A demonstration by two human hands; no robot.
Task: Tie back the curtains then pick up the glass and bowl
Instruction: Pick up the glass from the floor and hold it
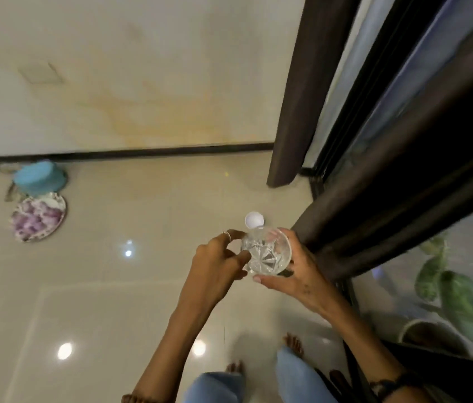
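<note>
Head view, looking down at a glossy tiled floor [107,274] beside a window.

Item 1: glass [266,251], clear, cut pattern on its base, held upright above the floor between both hands, mouth toward the camera.

Item 2: right hand [293,271], fingers curled round the right side and far wall of the glass, thumb along the near lower edge; grasping the glass.

Item 3: left hand [218,257], ring on one finger, fingertips touching the left wall of the glass, fingers bent round it; whether it bears any weight cannot be told.

Item 4: bowl [254,219], small, white, on the floor just beyond the glass, near the curtain hem; partly hidden by the glass rim.

Item 5: curtains [375,199], dark brown. One panel hangs straight at the far corner of the window; a nearer panel runs gathered and slanted across the window frame, just right of the right hand. No tie can be made out.

Item 6: blue container [39,177], on the floor against the wall at far left.

Item 7: floral plate [37,218], purple and white, on the floor touching or just beside the blue container.

Item 8: potted plant [456,295], green leaves, seen through the window pane at right.

Item 9: person's bare feet and blue trouser legs [218,385] at the bottom edge.
</note>
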